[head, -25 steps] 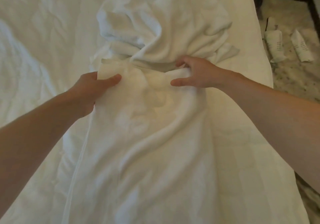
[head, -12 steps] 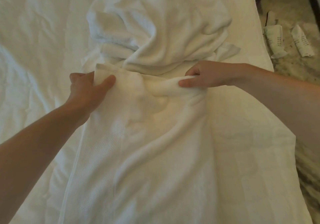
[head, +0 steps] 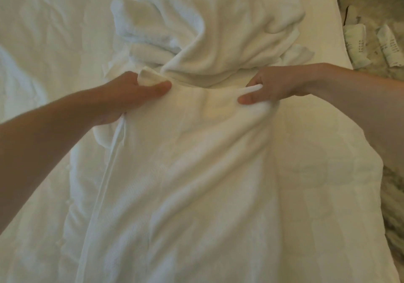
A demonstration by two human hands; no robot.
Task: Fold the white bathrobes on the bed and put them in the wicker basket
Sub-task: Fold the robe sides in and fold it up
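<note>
Both hands have drawn taut the far edge of the bathrobe (head: pixel 196 184): left hand (head: pixel 131 94) grips one corner, right hand (head: pixel 275 86) pinches the other. Its length runs near to far on the bed (head: pixel 43 31).

White bathrobe (head: pixel 196 184): terry cloth, laid lengthwise down middle of bed (head: pixel 43 31), mostly flat, long soft creases. Piped seam runs along its left side. Far edge taut across bed, pinched at both ends: left hand (head: pixel 131 92) grips left corner, right hand (head: pixel 277 86) grips right. Crumpled white heap (head: pixel 218 31) just beyond that edge, toward bed's far end, thick bunched folds, touching edge. Cannot tell whether heap is second robe or same one.
</note>
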